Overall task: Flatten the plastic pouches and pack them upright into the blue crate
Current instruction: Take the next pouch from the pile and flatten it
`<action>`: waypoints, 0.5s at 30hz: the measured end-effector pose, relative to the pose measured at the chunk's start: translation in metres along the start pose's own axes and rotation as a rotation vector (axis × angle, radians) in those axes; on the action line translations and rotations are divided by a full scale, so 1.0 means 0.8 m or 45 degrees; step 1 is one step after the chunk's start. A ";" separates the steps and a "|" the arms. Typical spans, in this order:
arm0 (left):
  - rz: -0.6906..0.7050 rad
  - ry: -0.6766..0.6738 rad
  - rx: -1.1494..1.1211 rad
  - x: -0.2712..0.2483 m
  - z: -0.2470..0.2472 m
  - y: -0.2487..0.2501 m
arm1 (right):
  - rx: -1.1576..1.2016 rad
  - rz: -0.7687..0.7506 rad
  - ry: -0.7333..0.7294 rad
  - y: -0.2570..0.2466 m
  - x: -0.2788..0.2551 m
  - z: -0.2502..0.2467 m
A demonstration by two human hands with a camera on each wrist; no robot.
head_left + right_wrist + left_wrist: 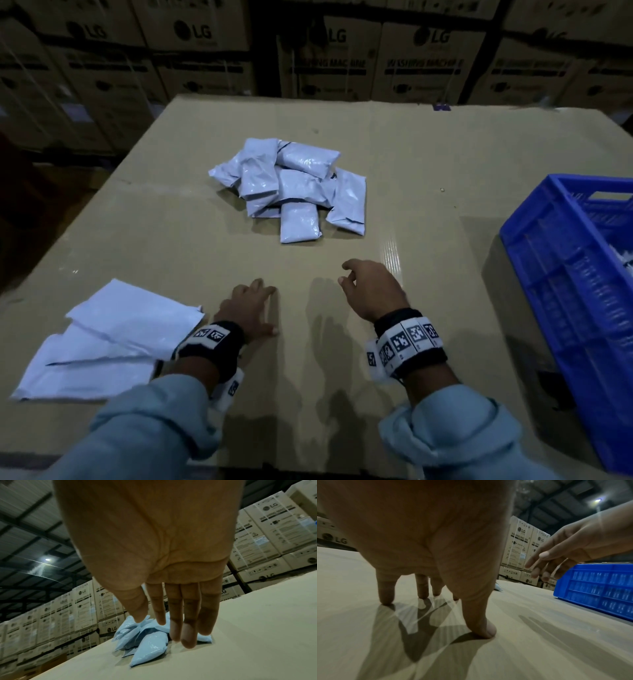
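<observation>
Nearest the lens, the left hand props on spread fingertips on the table, its grip apart and empty. The right hand hovers at lower centre, its grip loose and empty too. The pile of pouches sits at frame centre and the blue crate at the right edge. Best take the nearest pouch, then press it flat with both palms before standing it.

Pale blue sleeves; black wristbands bearing white tags printed with black square codes.
</observation>
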State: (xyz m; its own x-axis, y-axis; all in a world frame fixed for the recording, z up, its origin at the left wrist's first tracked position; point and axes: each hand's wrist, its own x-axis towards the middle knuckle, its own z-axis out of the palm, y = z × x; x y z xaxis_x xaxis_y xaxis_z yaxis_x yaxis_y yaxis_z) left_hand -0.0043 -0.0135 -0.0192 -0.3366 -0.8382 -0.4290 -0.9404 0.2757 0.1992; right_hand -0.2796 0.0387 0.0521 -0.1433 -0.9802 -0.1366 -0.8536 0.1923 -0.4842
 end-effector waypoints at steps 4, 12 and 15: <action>-0.055 -0.044 0.000 0.047 -0.021 -0.008 | -0.112 0.103 -0.050 -0.007 0.069 0.015; -0.035 -0.290 -0.042 0.091 -0.049 -0.011 | -0.407 0.147 -0.150 -0.022 0.183 0.054; -0.031 -0.324 -0.062 0.095 -0.053 -0.007 | -0.508 0.207 -0.104 -0.021 0.203 0.061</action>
State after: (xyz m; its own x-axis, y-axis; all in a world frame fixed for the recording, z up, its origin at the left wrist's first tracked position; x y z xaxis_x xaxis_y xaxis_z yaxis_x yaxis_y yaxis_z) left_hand -0.0228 -0.0990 -0.0156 -0.3208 -0.6973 -0.6410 -0.9471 0.2287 0.2252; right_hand -0.2643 -0.1216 -0.0045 -0.2650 -0.9287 -0.2593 -0.9522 0.2944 -0.0815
